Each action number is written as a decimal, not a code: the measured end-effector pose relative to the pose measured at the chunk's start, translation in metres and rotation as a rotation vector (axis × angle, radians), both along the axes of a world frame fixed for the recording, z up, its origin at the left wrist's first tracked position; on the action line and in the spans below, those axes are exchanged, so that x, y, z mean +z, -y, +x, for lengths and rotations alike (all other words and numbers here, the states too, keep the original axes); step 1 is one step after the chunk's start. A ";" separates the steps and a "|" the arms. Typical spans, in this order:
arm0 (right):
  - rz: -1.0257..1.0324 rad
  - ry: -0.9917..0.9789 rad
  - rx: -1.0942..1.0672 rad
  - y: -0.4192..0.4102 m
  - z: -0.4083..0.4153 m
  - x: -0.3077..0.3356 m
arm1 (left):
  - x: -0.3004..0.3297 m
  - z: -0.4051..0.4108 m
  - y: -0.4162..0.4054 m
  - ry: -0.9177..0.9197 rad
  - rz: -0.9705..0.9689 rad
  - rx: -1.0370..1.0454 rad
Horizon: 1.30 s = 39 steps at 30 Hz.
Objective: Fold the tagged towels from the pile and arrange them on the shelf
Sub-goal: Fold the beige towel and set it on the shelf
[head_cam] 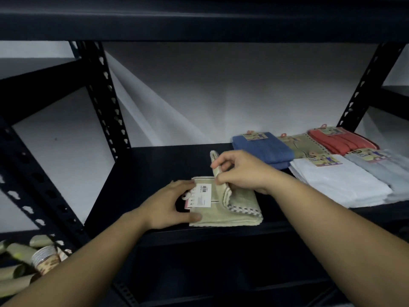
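Right hand [241, 171] fingers pinch a raised flap of the beige towel [230, 211] near the shelf [155, 165] front edge; left hand [170, 204] thumb and fingers grip its tagged end.

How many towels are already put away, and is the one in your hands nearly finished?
Five folded, tagged towels sit on the shelf at the right: blue, olive, red, white and pale grey. The sixth, a beige towel, is being folded: the left hand holds its tag end while the right hand pinches a raised flap. The pile is out of view.
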State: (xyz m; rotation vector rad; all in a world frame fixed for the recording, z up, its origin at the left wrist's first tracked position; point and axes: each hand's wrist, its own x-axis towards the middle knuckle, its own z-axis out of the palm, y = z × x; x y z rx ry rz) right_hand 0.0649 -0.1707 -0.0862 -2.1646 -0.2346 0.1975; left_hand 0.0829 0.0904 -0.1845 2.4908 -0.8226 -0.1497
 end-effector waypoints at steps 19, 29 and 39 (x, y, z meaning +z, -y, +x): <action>-0.153 -0.003 0.054 -0.047 -0.001 -0.042 | 0.002 -0.005 0.002 -0.125 -0.145 0.047; -0.667 0.171 0.012 0.000 -0.014 -0.070 | 0.005 -0.006 0.003 -0.121 -0.164 0.039; -0.776 0.158 0.214 0.014 -0.016 -0.073 | 0.004 -0.006 0.003 -0.104 -0.187 0.001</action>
